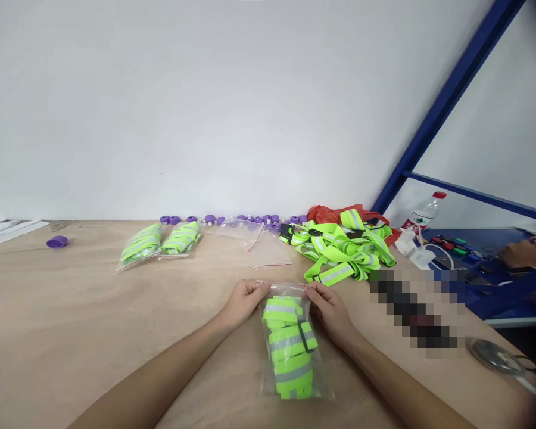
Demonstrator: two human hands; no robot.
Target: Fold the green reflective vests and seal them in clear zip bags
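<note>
A clear plastic bag point(290, 345) holding folded neon-green straps with silver reflective bands and a black buckle lies near the table's front edge. My left hand point(245, 302) pinches the bag's top left corner between thumb and fingers. At the top right corner my right hand point(329, 310) pinches it the same way. Two filled bags, one on the left point(142, 243) and one beside it point(181, 238), rest further back. A loose heap of green straps point(339, 247) with black buckles lies behind my right hand, partly on a red bag point(326, 213).
Empty clear bags point(270, 250) lie mid-table, before a row of purple pieces point(209, 220) along the wall. A purple cup point(57, 242) and white papers point(15, 230) are at left. At right are a bottle point(424, 213), a charger point(414, 250), a round object point(495, 356) and another person's hand point(524, 254).
</note>
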